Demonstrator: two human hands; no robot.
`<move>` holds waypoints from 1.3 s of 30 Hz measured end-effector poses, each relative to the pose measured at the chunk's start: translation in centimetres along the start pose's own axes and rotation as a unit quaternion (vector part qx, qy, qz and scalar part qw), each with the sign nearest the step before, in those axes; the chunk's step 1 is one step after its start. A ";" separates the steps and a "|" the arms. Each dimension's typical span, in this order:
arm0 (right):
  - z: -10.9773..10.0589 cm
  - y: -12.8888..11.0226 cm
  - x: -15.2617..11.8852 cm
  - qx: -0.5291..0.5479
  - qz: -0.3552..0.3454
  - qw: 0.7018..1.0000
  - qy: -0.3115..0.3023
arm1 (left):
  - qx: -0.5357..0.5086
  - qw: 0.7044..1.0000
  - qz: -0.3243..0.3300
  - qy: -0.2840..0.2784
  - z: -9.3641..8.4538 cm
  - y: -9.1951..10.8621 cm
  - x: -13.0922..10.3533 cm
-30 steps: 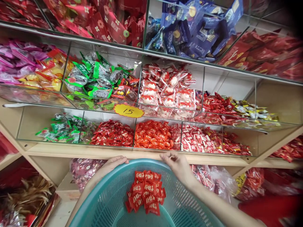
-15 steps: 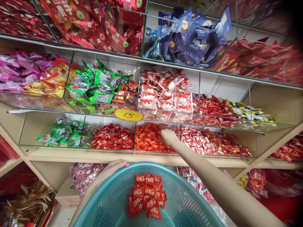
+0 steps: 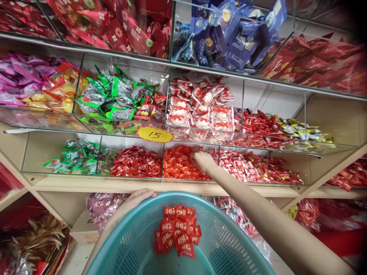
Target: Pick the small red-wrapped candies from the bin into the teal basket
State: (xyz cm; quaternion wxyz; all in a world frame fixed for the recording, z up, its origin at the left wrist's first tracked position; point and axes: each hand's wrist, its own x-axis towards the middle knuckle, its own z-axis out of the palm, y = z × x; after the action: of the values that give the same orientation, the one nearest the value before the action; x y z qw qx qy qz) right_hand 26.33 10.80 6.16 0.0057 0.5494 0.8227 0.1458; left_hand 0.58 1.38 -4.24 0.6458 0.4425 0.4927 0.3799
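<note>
A green plastic basket with perforated sides fills the lower middle of the view. My left hand grips its rim at the upper left, fingers over the edge. Inside lies a heap of red candy packets with pale lettering. My right hand reaches into a lower shelf compartment of orange-red candy packets. Its fingers are curled at the right side of that pile, and a small red packet shows at the fingertips. How many packets it holds is hidden.
Clear dividers split the shelves into compartments. Red-and-white candies lie right of my right hand, dark red ones to the left. A yellow price tag reading 15 hangs on the glass front edge above. Bagged goods stand below the shelf.
The shelves sit slightly higher in view, as the camera has tilted a little. My right hand stays at the orange-red pile, and my left hand keeps hold of the basket.
</note>
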 end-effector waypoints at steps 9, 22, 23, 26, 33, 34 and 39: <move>-2.8 0.3 -5.6 0.151 -0.039 0.973 0.169 | 0.001 1.000 0.013 -0.016 0.5 0.7 -0.8; 0.9 -3.0 -16.5 0.243 -0.234 0.927 -0.165 | 0.020 0.999 0.027 0.006 1.0 1.5 -1.7; 1.6 -3.3 -16.5 0.214 -0.241 0.930 -0.177 | 0.020 0.999 0.028 0.008 1.0 1.4 -1.6; 3.0 -4.4 -16.1 0.134 -0.265 0.936 -0.190 | 0.029 0.999 0.033 0.012 1.0 1.5 -1.8; 4.8 -6.0 -15.3 0.056 -0.296 0.941 -0.156 | 0.030 0.999 0.031 0.011 1.1 1.7 -1.8; 5.0 -6.2 -15.3 0.048 -0.299 0.942 -0.145 | 0.030 0.999 0.029 0.011 1.0 1.6 -1.8; 4.9 -6.5 -15.8 0.036 -0.304 0.946 -0.107 | 0.027 0.999 0.022 0.011 0.8 1.4 -1.5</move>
State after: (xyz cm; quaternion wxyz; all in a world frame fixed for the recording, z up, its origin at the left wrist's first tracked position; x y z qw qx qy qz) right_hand 27.56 -4.63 -2.47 0.1178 0.2857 0.9498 0.0478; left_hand 0.94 0.26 -2.34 0.6197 0.4660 0.5001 0.3857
